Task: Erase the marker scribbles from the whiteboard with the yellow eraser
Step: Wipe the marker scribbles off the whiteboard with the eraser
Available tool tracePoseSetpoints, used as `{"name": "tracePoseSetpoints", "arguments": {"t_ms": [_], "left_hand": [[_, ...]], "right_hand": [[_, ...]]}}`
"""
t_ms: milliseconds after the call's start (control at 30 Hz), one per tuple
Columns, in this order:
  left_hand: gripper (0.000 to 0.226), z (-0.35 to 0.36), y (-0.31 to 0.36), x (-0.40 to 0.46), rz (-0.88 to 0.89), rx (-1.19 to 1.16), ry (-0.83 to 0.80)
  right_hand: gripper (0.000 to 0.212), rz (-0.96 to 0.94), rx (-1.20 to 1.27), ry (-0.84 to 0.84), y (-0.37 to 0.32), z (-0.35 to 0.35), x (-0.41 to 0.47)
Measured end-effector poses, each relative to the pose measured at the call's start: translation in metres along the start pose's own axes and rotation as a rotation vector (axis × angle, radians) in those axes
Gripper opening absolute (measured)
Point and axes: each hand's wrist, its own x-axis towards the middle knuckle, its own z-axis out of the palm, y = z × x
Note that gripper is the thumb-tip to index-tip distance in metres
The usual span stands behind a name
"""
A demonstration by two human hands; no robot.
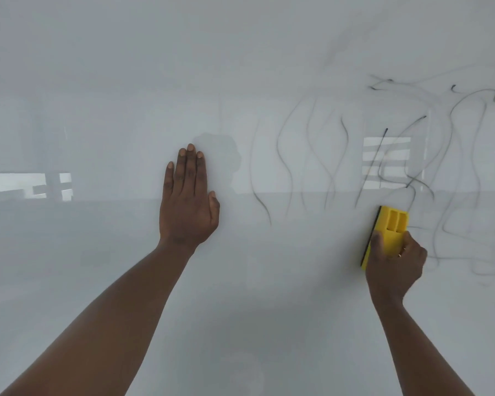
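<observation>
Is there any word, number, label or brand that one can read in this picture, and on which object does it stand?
None: no readable text appears anywhere.
The whiteboard carries only black marker scribbles, wavy lines that form no letters or numbers.
The yellow eraser, held in the right hand, shows no label or brand on its visible side.

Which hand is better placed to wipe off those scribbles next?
The right hand. It already grips the eraser, pressed to the board at the lower edge of the scribbles. The left hand lies flat and empty on bare board, away from the marks.
</observation>
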Motion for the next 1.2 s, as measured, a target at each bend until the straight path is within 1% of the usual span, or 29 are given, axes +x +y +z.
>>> {"name": "tracePoseSetpoints", "arguments": {"t_ms": [67, 100, 167, 233, 333, 400, 500, 567, 700, 867, 933, 1000, 1067, 1200], "left_hand": [[0.069, -0.001, 0.001, 0.0, 0.001, -0.02, 0.016], [0.069, -0.002, 0.001, 0.0, 0.001, -0.036, 0.023], [0.068, -0.004, 0.002, -0.001, 0.0, -0.054, 0.022], [0.068, -0.006, 0.001, -0.001, 0.001, -0.06, 0.012], [0.067, -0.008, -0.003, 0.0, 0.015, -0.059, -0.004], [0.063, -0.012, -0.007, 0.003, 0.021, -0.065, 0.012], [0.056, -0.018, -0.008, 0.011, 0.034, -0.058, 0.063], [0.06, -0.023, -0.004, 0.023, 0.047, -0.057, 0.085], [0.067, -0.027, 0.005, 0.058, 0.056, -0.06, 0.091], [0.068, -0.018, 0.0, 0.09, -0.031, -0.055, 0.096], [0.067, -0.012, -0.001, 0.093, -0.046, -0.046, 0.101], [0.067, -0.009, -0.001, 0.094, -0.051, -0.034, 0.109], [0.067, -0.007, 0.0, 0.096, -0.042, -0.031, 0.121], [0.067, -0.007, 0.0, 0.096, -0.043, -0.048, 0.124]], "right_hand": [[0.072, 0.019, 0.027, 0.019, -0.007, 0.004, 0.001], [0.07, -0.01, 0.037, 0.017, -0.015, 0.008, -0.005], [0.066, -0.13, 0.051, -0.04, -0.037, 0.021, -0.028], [0.065, -0.263, 0.071, -0.15, -0.065, 0.038, -0.063], [0.062, -0.529, 0.098, -0.303, -0.095, 0.065, -0.118], [0.059, -0.68, 0.079, -0.336, -0.106, 0.075, -0.135], [0.058, -0.788, 0.044, -0.319, -0.115, 0.079, -0.12], [0.059, -0.744, 0.047, -0.273, -0.12, 0.078, -0.088], [0.065, -0.455, 0.081, -0.147, -0.119, 0.062, -0.008], [0.072, -0.111, 0.044, 0.041, -0.079, 0.035, 0.069], [0.073, -0.022, 0.022, 0.091, -0.069, 0.028, 0.085], [0.072, -0.017, 0.025, 0.12, -0.068, 0.029, 0.091], [0.07, -0.061, 0.034, 0.136, -0.078, 0.036, 0.088], [0.061, -0.287, 0.049, 0.07, -0.116, 0.064, 0.06]]}}
